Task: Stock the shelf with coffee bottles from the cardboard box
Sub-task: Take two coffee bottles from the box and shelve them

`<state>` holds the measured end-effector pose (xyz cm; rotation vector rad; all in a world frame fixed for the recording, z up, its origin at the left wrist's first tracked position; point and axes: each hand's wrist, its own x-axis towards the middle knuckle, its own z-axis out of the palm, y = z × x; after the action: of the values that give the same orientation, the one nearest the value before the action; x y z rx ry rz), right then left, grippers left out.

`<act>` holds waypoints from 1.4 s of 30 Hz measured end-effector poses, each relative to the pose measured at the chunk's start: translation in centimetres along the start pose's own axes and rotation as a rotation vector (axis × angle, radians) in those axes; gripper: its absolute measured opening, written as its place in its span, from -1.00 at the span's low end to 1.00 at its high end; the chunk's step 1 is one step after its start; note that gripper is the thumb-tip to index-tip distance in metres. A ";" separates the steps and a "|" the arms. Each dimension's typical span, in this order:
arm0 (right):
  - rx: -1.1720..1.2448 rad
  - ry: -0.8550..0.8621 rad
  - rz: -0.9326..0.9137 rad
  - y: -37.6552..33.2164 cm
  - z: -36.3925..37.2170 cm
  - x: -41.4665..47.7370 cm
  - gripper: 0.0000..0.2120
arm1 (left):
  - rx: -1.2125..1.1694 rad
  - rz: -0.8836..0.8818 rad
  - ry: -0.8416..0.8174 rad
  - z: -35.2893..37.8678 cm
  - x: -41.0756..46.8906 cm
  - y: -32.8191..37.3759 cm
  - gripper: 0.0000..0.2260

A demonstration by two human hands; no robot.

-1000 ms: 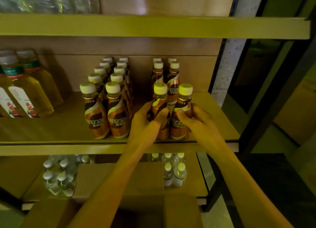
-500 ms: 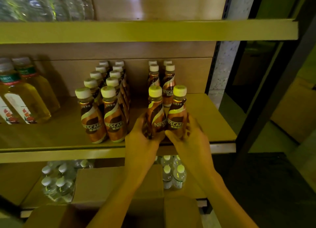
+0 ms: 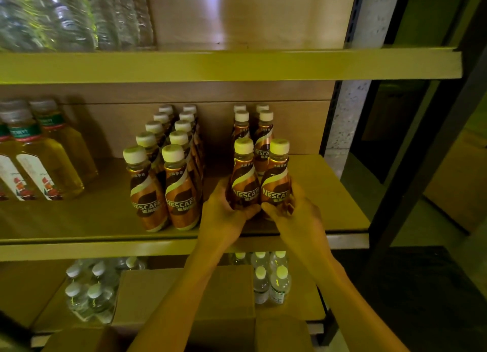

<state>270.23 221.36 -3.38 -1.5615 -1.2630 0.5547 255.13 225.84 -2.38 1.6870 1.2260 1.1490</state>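
Two brown coffee bottles with cream caps stand side by side near the front of the middle shelf (image 3: 337, 193). My left hand (image 3: 224, 214) grips the base of the left coffee bottle (image 3: 243, 177). My right hand (image 3: 295, 217) grips the base of the right coffee bottle (image 3: 276, 180). More coffee bottles (image 3: 253, 130) stand in two rows behind them. A fuller double row of coffee bottles (image 3: 168, 183) stands to the left. The cardboard box (image 3: 184, 299) lies below my forearms, its inside hidden.
Large yellow drink bottles (image 3: 44, 167) stand at the shelf's left end. Clear plastic bottles (image 3: 73, 16) fill the top shelf's left. Small water bottles (image 3: 271, 283) and a wrapped pack of water (image 3: 89, 293) sit on the bottom shelf. A dark upright post (image 3: 421, 167) stands to the right.
Both hands slid down from the bottles' middles to their bases and drew the front pair towards the shelf's front edge. The camera tilted down slightly.
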 end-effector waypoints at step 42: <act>-0.072 0.078 -0.017 0.7 2.7 9.1 -0.49 | 0.192 -0.135 0.098 2.9 7.5 0.2 -0.57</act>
<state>271.44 230.78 -2.97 -1.6154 -1.2471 0.4376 258.96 232.86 -1.36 1.6727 1.5295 1.0715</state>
